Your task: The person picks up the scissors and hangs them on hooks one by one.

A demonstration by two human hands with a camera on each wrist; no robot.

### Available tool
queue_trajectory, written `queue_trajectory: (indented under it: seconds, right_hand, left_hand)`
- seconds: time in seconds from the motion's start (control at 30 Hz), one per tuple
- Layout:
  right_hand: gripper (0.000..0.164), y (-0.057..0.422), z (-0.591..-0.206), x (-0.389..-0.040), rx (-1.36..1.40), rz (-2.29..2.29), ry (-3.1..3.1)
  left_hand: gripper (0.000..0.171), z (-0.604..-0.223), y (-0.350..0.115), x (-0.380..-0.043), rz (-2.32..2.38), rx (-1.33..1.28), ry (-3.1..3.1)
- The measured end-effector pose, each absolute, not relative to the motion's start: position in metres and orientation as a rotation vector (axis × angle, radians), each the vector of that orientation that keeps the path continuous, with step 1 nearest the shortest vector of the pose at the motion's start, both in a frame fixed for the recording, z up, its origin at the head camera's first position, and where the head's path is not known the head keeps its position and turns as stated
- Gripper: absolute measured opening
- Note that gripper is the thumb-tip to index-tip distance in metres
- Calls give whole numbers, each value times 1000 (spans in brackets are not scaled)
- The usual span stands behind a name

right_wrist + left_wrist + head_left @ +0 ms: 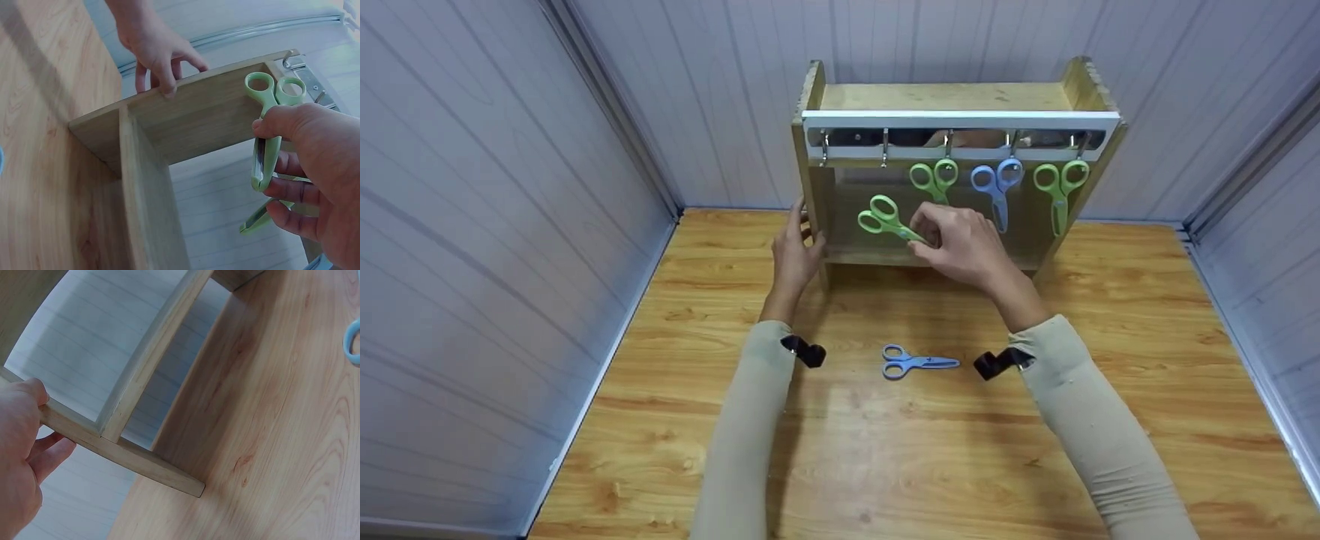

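Observation:
My right hand [964, 244] pinches green-handled scissors [269, 153] by the blades between thumb and fingers, with the finger loops up and to the left in the head view. They are in front of the wooden shelf [945, 96], below its two left, bare hooks. My left hand [19, 444] holds the shelf's left side panel [73, 424], thumb on one side and fingers on the other. From the other hooks hang green scissors [936, 182], blue scissors [997, 187] and another green pair [1059, 196]. The right hand partly covers the nearest hanging pair.
Another pair of blue scissors [930, 362] lies on the wood-grain surface [877, 457] between my forearms. A white strip with metal hooks [960, 120] runs along the shelf's front. Pale panelled walls [525, 225] stand behind and at both sides.

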State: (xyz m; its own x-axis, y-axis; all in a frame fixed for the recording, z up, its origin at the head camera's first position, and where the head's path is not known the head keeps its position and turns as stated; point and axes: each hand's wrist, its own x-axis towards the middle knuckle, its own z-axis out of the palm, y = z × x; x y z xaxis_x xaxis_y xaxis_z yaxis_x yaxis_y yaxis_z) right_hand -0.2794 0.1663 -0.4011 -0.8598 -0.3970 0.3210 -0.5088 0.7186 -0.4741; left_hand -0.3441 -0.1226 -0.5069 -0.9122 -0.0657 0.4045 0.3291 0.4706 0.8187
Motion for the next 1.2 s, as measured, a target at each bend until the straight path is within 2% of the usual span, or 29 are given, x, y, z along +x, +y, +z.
queue_trajectory:
  seconds: [1.2]
  right_hand:
    - [21,149,-377,-288,701,1076,-2620]
  left_hand:
    - [75,-504,-122,-342,-1463,-187,-2373]
